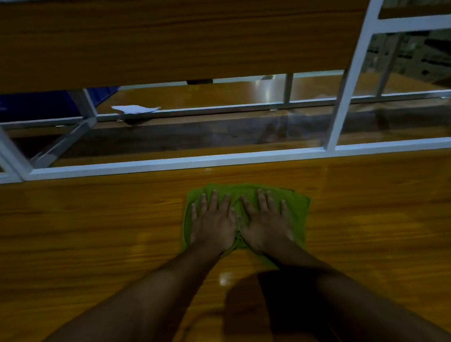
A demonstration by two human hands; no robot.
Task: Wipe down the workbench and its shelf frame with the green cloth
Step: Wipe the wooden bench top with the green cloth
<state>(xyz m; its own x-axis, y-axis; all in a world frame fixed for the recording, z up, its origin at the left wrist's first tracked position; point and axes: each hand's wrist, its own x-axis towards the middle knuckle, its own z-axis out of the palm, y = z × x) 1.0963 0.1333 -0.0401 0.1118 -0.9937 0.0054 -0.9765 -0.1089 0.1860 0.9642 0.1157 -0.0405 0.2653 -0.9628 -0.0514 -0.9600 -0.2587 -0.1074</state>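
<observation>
The green cloth (298, 206) lay flat on the workbench (91, 232), a bit right of center and close to the bottom rail of the white shelf frame (166, 164), but not touching it. Both hands were pressed on top side by side, left hand (213, 221) and right hand (265, 221), palms down with fingers straight and spread, so most of the cloth's middle was covered and only the edges showed. The forearms ran off the bottom edge. The lighting was pretty dim, and a dark shadow sat on the glossy wood-grain top near the right arm. A wooden shelf board (158, 37) filled the top of the view and blocked what was behind it. Through the gap under it was a second tabletop (319, 88) with a white scrap (134, 109) on it, cloth or paper, couldn't tell. A blue thing (30, 106) at the left was half hidden behind the frame, and the far right was too dark to make out.
</observation>
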